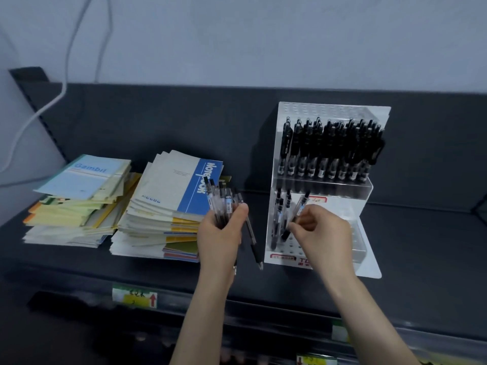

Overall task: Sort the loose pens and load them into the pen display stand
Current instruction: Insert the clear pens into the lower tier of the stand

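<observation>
So the person's left hand is just left of the pen display stand, fingers wrapped round a bunch of loose pens, one dangling lower than the rest. The right hand is at the stand's lower tier, fingers pinching a single pen, tilted. The stand's upper row is packed with black pens. Notebook stacks sit further left on the shelf.

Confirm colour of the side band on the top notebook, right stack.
Blue side band with white lettering; rest of the notebook cover is pale. Head view.
</observation>
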A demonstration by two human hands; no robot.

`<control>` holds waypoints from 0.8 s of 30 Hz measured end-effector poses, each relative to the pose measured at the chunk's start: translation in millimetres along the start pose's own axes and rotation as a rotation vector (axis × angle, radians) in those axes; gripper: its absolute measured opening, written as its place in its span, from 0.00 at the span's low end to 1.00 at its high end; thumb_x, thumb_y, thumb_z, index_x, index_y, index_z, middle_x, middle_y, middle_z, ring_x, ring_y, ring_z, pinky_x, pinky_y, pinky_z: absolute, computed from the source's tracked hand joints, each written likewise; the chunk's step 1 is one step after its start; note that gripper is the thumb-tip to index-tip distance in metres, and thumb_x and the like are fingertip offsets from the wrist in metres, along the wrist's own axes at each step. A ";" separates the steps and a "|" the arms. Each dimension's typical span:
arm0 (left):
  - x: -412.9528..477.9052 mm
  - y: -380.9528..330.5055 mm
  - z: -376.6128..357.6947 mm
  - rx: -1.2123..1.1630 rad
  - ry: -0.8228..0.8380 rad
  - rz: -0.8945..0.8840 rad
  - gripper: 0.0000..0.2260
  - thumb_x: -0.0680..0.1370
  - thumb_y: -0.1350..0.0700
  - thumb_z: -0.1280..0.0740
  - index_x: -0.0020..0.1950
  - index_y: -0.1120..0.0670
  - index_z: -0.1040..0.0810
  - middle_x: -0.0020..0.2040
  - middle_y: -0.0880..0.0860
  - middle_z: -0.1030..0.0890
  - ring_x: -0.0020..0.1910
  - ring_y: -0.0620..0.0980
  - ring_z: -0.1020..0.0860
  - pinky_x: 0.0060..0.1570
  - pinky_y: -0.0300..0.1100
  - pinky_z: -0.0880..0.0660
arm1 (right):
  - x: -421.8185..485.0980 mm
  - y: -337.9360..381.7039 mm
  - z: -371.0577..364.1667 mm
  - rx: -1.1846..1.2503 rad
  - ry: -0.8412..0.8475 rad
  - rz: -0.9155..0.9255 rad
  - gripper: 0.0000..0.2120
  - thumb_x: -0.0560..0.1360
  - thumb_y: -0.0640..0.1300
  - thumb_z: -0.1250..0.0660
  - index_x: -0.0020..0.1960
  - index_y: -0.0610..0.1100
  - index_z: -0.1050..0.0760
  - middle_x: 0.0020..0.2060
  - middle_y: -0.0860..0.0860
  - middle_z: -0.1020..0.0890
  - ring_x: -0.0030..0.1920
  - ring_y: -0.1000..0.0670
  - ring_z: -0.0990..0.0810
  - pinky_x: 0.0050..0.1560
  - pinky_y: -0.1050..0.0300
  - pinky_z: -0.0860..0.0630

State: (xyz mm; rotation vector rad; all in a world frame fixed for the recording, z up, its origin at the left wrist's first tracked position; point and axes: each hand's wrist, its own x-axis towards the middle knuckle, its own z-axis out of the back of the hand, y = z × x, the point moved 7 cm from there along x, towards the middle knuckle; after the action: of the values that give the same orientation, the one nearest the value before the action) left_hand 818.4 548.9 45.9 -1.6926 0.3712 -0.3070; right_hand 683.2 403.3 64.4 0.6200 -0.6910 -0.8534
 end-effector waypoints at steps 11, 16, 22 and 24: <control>-7.5 6.6 -5.3 0.026 0.037 -0.018 0.12 0.74 0.52 0.28 0.38 0.56 0.26 0.31 0.54 0.30 0.26 0.46 0.33 0.25 0.35 0.33 | -0.9 2.0 -17.8 -0.158 0.067 0.062 0.09 0.70 0.40 0.29 0.41 0.48 0.29 0.34 0.56 0.21 0.39 0.48 0.21 0.38 0.53 0.23; -11.9 6.6 -5.2 0.033 0.031 -0.017 0.11 0.74 0.52 0.28 0.38 0.56 0.26 0.30 0.54 0.28 0.25 0.45 0.32 0.25 0.34 0.32 | -0.5 1.3 -20.6 -0.156 0.091 0.048 0.08 0.69 0.41 0.27 0.40 0.47 0.27 0.33 0.55 0.22 0.39 0.48 0.21 0.38 0.56 0.25; -17.3 6.1 -13.5 0.038 0.060 -0.022 0.10 0.74 0.53 0.28 0.38 0.56 0.24 0.29 0.49 0.24 0.23 0.44 0.32 0.26 0.33 0.31 | -7.6 -4.6 -0.3 0.001 0.024 0.051 0.08 0.68 0.41 0.25 0.41 0.49 0.23 0.31 0.60 0.22 0.35 0.57 0.22 0.38 0.63 0.27; -18.9 6.2 -18.6 0.048 0.078 -0.029 0.09 0.75 0.53 0.28 0.39 0.56 0.24 0.29 0.48 0.23 0.23 0.44 0.31 0.26 0.33 0.31 | -10.5 -1.5 7.3 0.065 0.028 0.064 0.06 0.70 0.42 0.26 0.40 0.50 0.21 0.32 0.60 0.21 0.36 0.60 0.22 0.37 0.68 0.29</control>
State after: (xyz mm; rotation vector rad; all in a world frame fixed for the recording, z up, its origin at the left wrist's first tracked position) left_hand 793.2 539.1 42.7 -1.6432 0.3936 -0.4013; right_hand 672.0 409.7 64.8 0.6636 -0.7119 -0.7636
